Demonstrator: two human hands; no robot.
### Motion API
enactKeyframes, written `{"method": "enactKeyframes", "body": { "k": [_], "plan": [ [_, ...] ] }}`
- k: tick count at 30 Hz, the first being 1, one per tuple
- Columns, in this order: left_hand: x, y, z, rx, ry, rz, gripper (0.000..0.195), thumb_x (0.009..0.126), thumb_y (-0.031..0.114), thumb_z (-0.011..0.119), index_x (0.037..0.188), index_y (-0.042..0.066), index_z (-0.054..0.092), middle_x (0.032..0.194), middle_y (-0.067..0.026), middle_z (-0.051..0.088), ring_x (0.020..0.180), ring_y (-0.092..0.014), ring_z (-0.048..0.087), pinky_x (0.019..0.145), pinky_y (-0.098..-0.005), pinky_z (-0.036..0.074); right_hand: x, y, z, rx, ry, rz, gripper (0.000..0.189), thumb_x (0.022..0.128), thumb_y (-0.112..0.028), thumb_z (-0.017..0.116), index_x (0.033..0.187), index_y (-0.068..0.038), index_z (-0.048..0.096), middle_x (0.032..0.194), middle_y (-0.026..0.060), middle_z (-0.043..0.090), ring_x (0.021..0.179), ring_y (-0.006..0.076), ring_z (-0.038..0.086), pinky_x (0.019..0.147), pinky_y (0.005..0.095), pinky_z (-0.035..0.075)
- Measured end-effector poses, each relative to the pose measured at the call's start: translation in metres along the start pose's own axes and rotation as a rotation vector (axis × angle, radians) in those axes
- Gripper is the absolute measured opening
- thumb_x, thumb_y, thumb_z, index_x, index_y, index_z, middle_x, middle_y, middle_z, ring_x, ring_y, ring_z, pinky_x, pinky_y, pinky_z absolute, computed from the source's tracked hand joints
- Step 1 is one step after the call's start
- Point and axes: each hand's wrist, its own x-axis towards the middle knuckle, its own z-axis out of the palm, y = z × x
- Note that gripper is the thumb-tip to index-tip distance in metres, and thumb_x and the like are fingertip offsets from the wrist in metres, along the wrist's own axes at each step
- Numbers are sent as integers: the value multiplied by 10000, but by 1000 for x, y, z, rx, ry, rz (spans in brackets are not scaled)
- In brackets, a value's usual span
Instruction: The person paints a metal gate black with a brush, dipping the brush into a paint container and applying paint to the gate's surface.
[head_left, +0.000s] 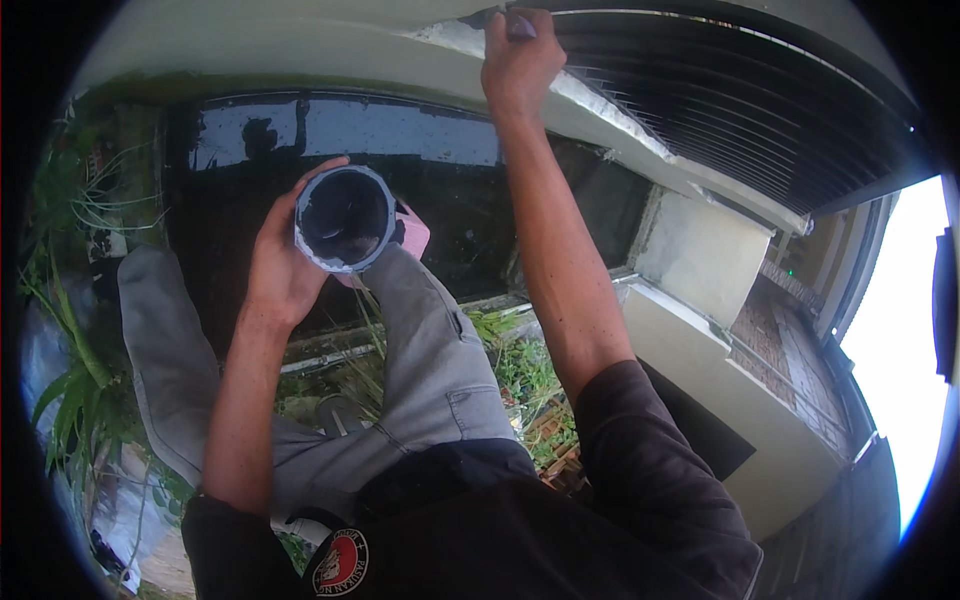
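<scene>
My left hand (277, 259) is wrapped around the side of a round container (391, 214) with a grey rim, held above my knee. Whitish smears mark the rim's lower left, and its inside looks dark. Behind it a pink object (415, 231) partly shows; I cannot tell what it is. High at the top of the view, my right hand (523, 71) grips a tool with a purple handle (520, 28). The tool's working end is hidden by the fingers. That hand is close to the wall ledge (600, 112), whose edge has a patchy white strip.
Dark metal slats (720, 97) run above the ledge. Before me a dark glass window (442, 217) reflects a silhouette with a raised arm. Leafy plants (82, 397) crowd the left side, and weeds (532, 375) grow beside my leg. A pale concrete block (701, 240) juts out right.
</scene>
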Motion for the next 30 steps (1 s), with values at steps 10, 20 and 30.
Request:
{"method": "enactKeyframes", "body": {
  "k": [10,20,30],
  "plan": [
    [-4,6,2,3,4,12,497,1033,318,410,1401,-1,507,1334,-96,604,1242,-214,570,1081,-389,436,-13,-9,-3,-22,242,-213,160,846,-57,728,955,14,637,796,173,690,710,278,684,679,378,535],
    [-7,2,2,53,10,-3,486,1036,317,414,1400,8,511,1296,-93,623,1219,-206,586,1058,-380,456,-17,-18,-20,118,380,-166,150,858,-33,700,980,21,632,840,165,675,704,282,648,686,388,522],
    [-9,-5,8,68,46,16,482,1030,334,442,1377,12,532,1292,-91,624,1209,-199,591,1057,-372,455,1,-32,-51,68,273,-137,146,879,-66,700,995,3,643,854,178,677,772,276,669,710,375,520]
  ]
}}
